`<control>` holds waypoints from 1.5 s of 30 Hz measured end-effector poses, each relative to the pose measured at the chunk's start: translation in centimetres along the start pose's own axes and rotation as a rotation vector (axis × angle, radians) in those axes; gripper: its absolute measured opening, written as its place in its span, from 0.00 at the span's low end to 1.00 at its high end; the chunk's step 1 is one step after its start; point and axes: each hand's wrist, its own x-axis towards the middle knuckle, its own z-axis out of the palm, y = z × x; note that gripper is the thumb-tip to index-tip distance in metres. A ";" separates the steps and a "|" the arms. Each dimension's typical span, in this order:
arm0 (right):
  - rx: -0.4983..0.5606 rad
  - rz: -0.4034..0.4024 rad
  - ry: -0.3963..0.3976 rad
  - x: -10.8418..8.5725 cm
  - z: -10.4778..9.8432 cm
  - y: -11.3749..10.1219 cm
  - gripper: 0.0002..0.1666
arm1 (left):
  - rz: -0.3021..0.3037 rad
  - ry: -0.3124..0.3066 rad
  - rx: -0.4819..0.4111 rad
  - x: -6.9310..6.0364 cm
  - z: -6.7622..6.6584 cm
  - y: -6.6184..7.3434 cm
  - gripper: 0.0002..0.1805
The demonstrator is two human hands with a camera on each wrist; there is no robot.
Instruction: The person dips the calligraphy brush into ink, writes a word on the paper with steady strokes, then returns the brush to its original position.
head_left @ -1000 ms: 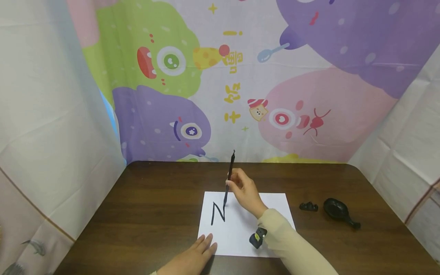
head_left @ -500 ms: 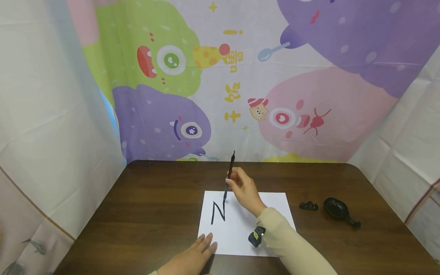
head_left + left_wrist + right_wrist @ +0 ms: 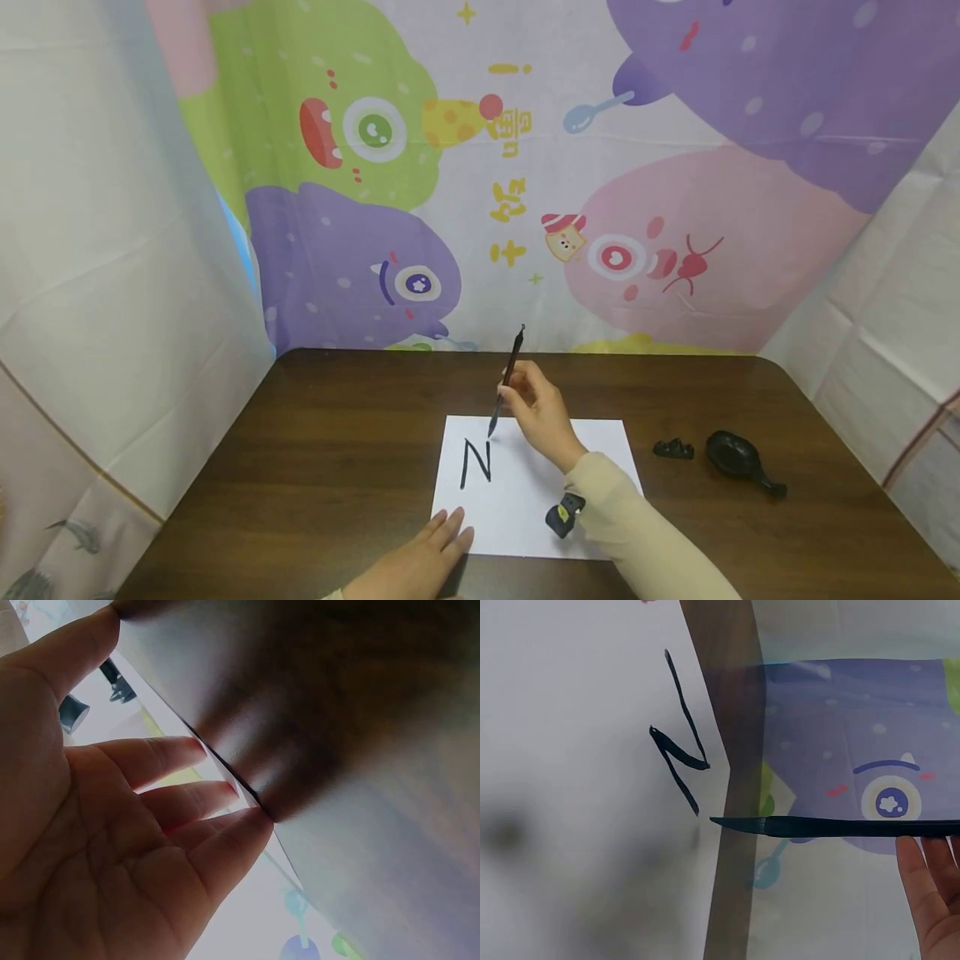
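My right hand holds a dark writing brush between thumb and fingers, its upper end leaning right. The bristle tip points down over a white sheet of paper, near the top of a black letter N. In the right wrist view a small gap shows between the brush tip and the end of the stroke. My left hand rests with spread fingers on the paper's near left corner. From the left wrist view, the left fingertips touch the surface and no held object shows.
On the brown table, right of the paper, lie a small black humped brush rest and a black dish with a handle. A cartoon-printed curtain hangs behind the table. A black wrist camera sits on the right wrist.
The brush has moved up along the N's right stroke and come off its top end, its upper end tilting more to the right. The left hand stays in place.
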 end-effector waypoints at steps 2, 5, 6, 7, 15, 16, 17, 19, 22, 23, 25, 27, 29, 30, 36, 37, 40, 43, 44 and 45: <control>0.016 -0.011 0.002 0.0 -0.2 0.0 0.12 | 0.000 0.003 -0.002 0.0 0.0 0.0 0.45; 0.009 -0.028 -0.002 -0.1 -0.5 -0.1 0.12 | -0.004 0.005 -0.004 0.0 0.1 0.0 0.44; -0.006 -0.031 -0.002 -0.2 -0.6 -0.2 0.11 | -0.005 0.007 -0.004 0.0 0.1 0.0 0.45; -0.025 -0.035 -0.003 -0.2 -0.7 -0.3 0.11 | -0.005 0.010 -0.005 0.0 0.2 0.0 0.45; -0.085 -0.030 -0.026 -0.9 -0.8 -0.3 0.10 | 0.006 0.026 0.005 -0.1 0.2 0.0 0.45; -0.084 -0.028 -0.027 -1.0 -0.8 -0.2 0.10 | 0.006 0.024 0.003 -0.1 0.2 0.0 0.45; -0.085 -0.027 -0.027 -1.0 -0.8 -0.2 0.10 | 0.006 0.022 0.001 0.0 0.2 0.0 0.45; -0.096 -0.026 -0.024 -1.1 -0.7 -0.2 0.10 | 0.004 0.017 -0.005 0.0 0.2 -0.1 0.45; -0.126 -0.034 -0.019 -1.2 -0.7 -0.1 0.10 | 0.000 0.013 -0.008 0.0 0.2 -0.1 0.45; -0.136 -0.039 -0.017 -1.2 -0.7 -0.1 0.10 | 0.000 0.013 -0.009 0.0 0.2 -0.2 0.45; -0.150 -0.046 -0.015 -1.2 -0.7 0.0 0.10 | -0.004 0.009 -0.011 0.0 0.2 -0.2 0.45; -0.158 -0.049 -0.017 -1.3 -0.7 0.1 0.10 | -0.009 0.004 -0.016 0.0 0.2 -0.2 0.46; -0.156 -0.046 -0.019 -1.3 -0.7 0.2 0.10 | -0.013 -0.001 -0.020 0.0 0.2 -0.1 0.46; -0.153 -0.043 -0.022 -1.3 -0.6 0.2 0.10 | -0.015 -0.003 -0.022 0.0 0.1 -0.1 0.46; -0.156 -0.029 -0.035 -1.5 -0.7 0.1 0.10 | -0.008 0.006 -0.022 0.0 0.2 -0.1 0.46; -0.160 -0.027 -0.036 -1.5 -0.7 0.0 0.10 | -0.006 0.008 -0.022 0.0 0.2 -0.1 0.46; -0.168 -0.025 -0.042 -1.6 -0.7 0.0 0.10 | -0.002 0.015 -0.020 -0.1 0.1 -0.1 0.46; -0.176 -0.023 -0.048 -1.8 -0.8 0.1 0.10 | 0.000 0.019 -0.018 -0.1 0.1 0.0 0.46; -0.177 -0.022 -0.050 -1.8 -0.8 0.1 0.10 | 0.000 0.019 -0.016 -0.1 0.1 0.0 0.46; -0.178 -0.021 -0.051 -1.9 -0.8 0.1 0.10 | 0.001 0.019 -0.015 -0.1 0.1 0.0 0.46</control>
